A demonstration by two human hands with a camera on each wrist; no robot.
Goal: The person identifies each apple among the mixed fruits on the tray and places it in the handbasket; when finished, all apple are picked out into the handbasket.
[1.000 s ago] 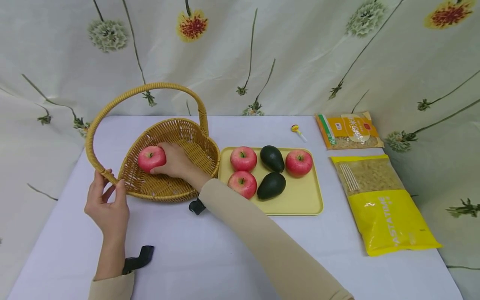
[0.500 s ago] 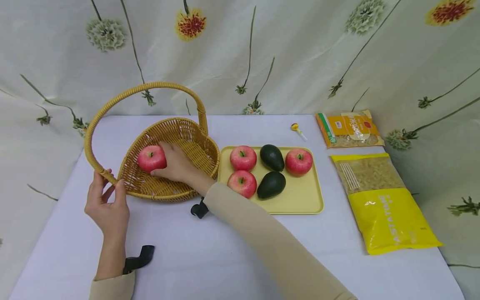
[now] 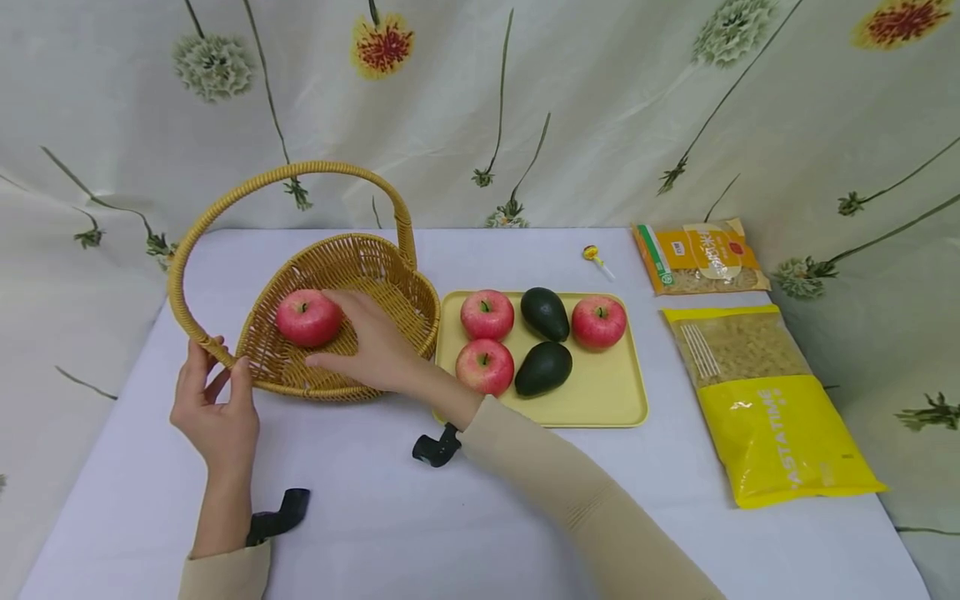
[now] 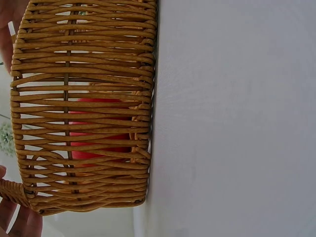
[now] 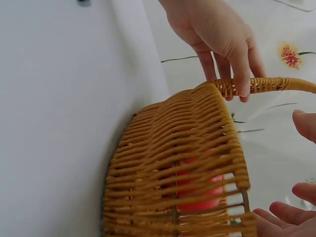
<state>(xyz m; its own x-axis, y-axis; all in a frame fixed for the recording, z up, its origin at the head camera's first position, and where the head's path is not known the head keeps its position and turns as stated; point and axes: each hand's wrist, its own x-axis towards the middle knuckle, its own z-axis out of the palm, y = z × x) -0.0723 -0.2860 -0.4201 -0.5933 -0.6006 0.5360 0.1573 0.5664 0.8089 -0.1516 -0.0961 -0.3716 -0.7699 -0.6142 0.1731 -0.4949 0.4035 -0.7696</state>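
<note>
In the head view, a wicker basket (image 3: 408,333) with a tall arched handle (image 3: 330,169) stands at the left of the table. My left hand (image 3: 216,417) pinches the near foot of that handle between thumb and fingers. One red apple (image 3: 306,319) sits inside the basket towards its left side. Over the basket's near rim reaches my right hand (image 3: 375,346), its thumb and fingers spread just right of the apple and holding nothing. Through the weave, the left wrist view shows the red apple (image 4: 101,131); the right wrist view has the left hand's fingers (image 5: 241,69) at the handle.
A yellow tray (image 3: 600,400) right of the basket carries several apples, including one at its right (image 3: 598,322), and two avocados (image 3: 543,369). Behind it lies a lollipop (image 3: 597,260). An orange food packet (image 3: 701,258) and a yellow pasta bag (image 3: 772,408) lie at the right.
My right hand has let go of the apple and drawn back a little towards the lower right, its fingers parting. The left hand has stayed at the handle.
</note>
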